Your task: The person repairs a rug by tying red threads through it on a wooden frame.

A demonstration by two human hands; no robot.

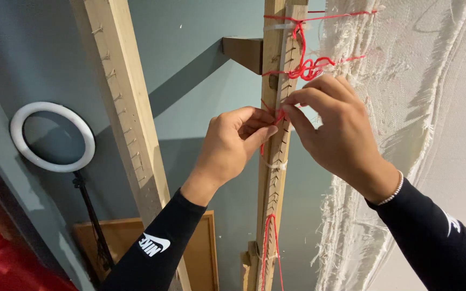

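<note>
left hand [232,148] + right hand [330,126]: both pinching red thread [279,116] at nailed wooden post [273,178] | knots done at 12 o'clock, lower nails mostly bare

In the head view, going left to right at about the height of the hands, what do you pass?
White ring light → wooden beam with nails → left hand → narrow wooden post wound with red thread → right hand → frayed white cloth.
</note>
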